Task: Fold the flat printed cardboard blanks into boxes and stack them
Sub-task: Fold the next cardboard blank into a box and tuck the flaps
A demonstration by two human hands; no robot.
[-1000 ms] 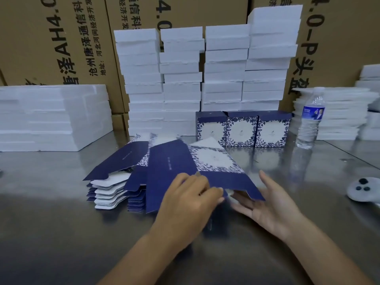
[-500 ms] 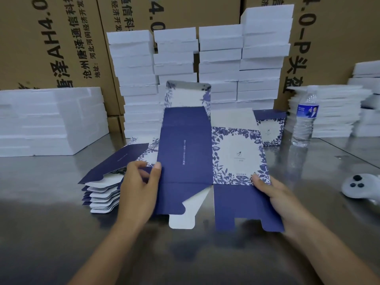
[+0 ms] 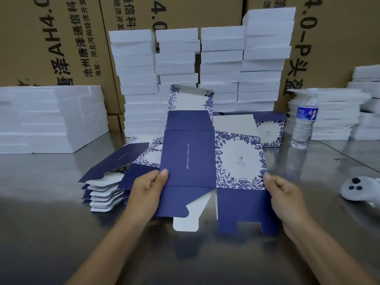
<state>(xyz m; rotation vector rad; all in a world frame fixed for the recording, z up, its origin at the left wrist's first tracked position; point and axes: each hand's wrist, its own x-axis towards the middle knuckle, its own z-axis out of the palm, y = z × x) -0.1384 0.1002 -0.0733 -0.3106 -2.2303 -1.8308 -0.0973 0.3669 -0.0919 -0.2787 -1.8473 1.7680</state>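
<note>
One cardboard blank (image 3: 189,157) is held upright over the metal table (image 3: 41,223). The left hand (image 3: 144,194) pinches its nine o'clock edge, the right hand (image 3: 285,198) its three o'clock edge. The pile of flat blanks (image 3: 102,194) lies at nine o'clock and a folded box (image 3: 271,128) stands at one o'clock.

Packing workshop or warehouse bay: stainless-steel worktable (image 3: 51,233) backed by large brown corrugated shipping cartons (image 3: 51,38) with printed Chinese lettering, columns of white foam slabs (image 3: 222,66), a heap of flat printed box blanks (image 3: 104,192), and a folded blue-and-white box (image 3: 271,130) behind.
</note>
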